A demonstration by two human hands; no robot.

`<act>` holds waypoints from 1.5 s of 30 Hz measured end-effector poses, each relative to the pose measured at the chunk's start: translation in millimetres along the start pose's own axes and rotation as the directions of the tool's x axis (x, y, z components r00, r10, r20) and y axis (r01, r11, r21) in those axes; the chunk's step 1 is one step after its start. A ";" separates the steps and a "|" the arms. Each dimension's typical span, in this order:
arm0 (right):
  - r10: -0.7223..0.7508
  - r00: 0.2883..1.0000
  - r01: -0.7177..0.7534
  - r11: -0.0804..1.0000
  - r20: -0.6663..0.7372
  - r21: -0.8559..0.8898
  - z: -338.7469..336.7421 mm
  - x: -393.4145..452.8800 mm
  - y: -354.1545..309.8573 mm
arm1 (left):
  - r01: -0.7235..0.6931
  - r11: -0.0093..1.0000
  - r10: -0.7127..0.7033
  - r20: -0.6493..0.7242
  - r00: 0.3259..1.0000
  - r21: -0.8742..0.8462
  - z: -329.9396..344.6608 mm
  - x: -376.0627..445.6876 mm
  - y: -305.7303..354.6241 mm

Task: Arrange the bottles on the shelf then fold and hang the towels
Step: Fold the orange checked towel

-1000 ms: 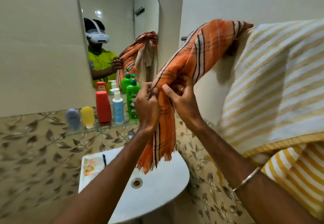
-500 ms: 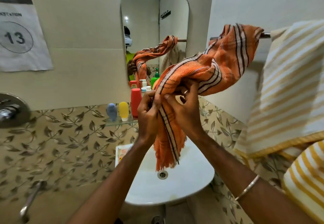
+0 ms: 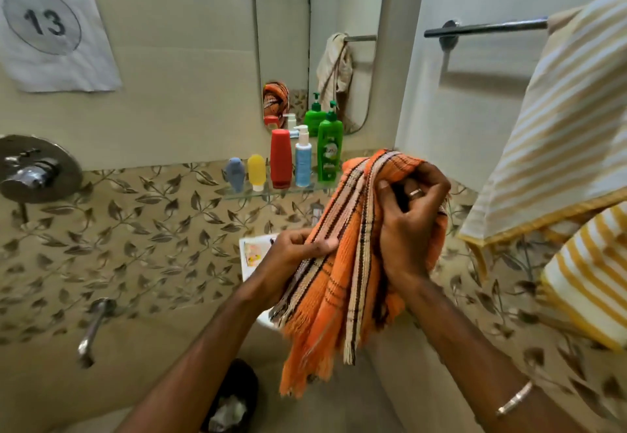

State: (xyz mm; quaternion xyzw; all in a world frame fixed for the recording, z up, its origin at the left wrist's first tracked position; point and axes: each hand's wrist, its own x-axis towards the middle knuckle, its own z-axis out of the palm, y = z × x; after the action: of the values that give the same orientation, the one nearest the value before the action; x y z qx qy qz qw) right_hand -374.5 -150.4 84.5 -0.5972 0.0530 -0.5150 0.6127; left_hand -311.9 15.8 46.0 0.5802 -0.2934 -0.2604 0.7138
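While both hands grip it, the orange striped towel (image 3: 342,263) hangs bunched in front of the person, its fringed end dangling toward six o'clock. The left hand (image 3: 291,256) pinches a striped fold at the towel's nine o'clock side, thumb on top of the cloth. The right hand (image 3: 410,225), at the towel's three o'clock side, has its fingers curled round the bunched upper part, a ring showing on one finger and a bangle (image 3: 514,402) on the wrist. At eleven o'clock from the towel, a glass shelf (image 3: 244,193) carries five bottles in a row: a grey-blue bottle (image 3: 234,173), a yellow bottle (image 3: 256,171), a red bottle (image 3: 281,157), a blue pump bottle (image 3: 303,157) and a green pump bottle (image 3: 329,151). Behind them a mirror (image 3: 319,25) stands on the wall. At one o'clock a towel rail (image 3: 485,28) is fixed to the side wall, and a cream-and-yellow striped towel (image 3: 570,127) hangs from it at three o'clock. A paper sign (image 3: 51,25) marked 13 sits at ten o'clock, a round tap handle (image 3: 35,169) at nine o'clock.
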 end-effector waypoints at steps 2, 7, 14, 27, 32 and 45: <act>0.019 0.999 -0.018 1.000 -0.035 0.023 -13.9 -15.7 3.3 | 0.104 0.994 -0.100 0.099 0.990 -0.033 0.0 -17.4 -15.7; 0.129 0.978 -0.115 0.989 -0.165 0.089 -46.7 -44.9 15.5 | 0.252 0.967 -0.244 0.146 0.959 -0.041 6.8 -54.0 -53.7; 0.243 0.932 -0.232 0.970 -0.270 0.070 -92.8 -84.5 36.4 | 0.266 0.958 -0.264 0.025 0.964 -0.104 16.4 -74.6 -79.9; 0.481 0.861 -0.508 0.813 -0.164 -0.284 -153.1 -150.4 66.9 | 0.215 0.894 -0.247 -0.031 0.969 -0.392 47.0 -75.1 -80.9; 0.566 0.822 -0.549 0.762 -0.059 -0.343 -164.3 -173.6 66.6 | 0.240 0.881 -0.264 -0.003 0.964 -0.407 51.3 -77.3 -86.7; 0.801 0.582 -0.811 0.584 -0.140 -0.031 -175.3 -178.8 72.8 | 0.140 0.958 -0.105 -0.148 0.983 0.252 69.0 -100.2 -116.3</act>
State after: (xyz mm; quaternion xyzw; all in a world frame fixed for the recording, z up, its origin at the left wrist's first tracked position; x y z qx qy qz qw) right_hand -535.3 -162.7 -120.4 -0.5059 0.3755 -0.2103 0.7475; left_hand -434.7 18.3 -69.0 0.7023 -0.2404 -0.2239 0.6315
